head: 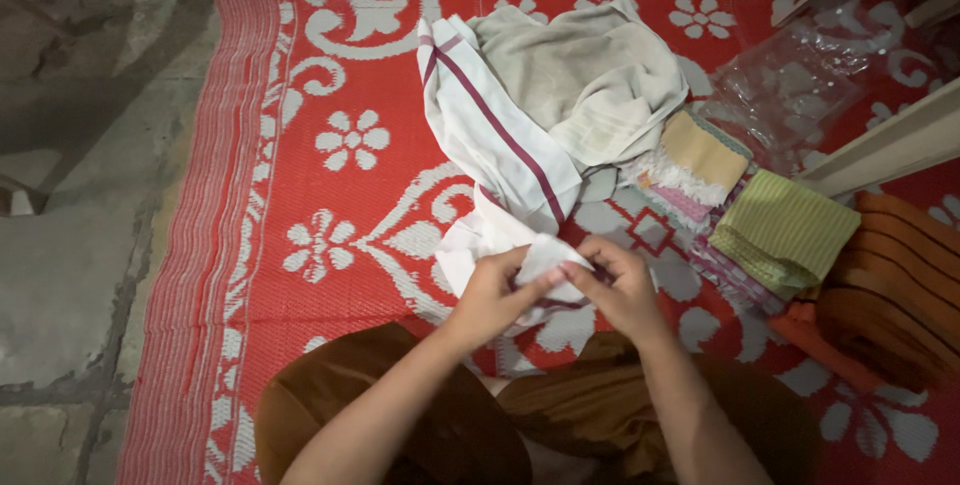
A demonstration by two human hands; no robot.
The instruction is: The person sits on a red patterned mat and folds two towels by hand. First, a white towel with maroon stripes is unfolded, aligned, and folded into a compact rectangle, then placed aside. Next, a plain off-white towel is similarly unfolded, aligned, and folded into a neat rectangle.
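A white cloth with a dark purple stripe runs from the pile at the back down to my lap. My left hand and my right hand both pinch its near end, close together, fingers curled on a bunched white corner. A beige cloth lies crumpled over the far part of the striped one. I sit cross-legged in brown trousers on a red and white patterned mat.
Right of my hands lie folded cloths: a yellow fringed one, a green one and an orange-brown stack. A clear plastic bag and a pale wooden bar sit at the back right. Grey stone floor lies left.
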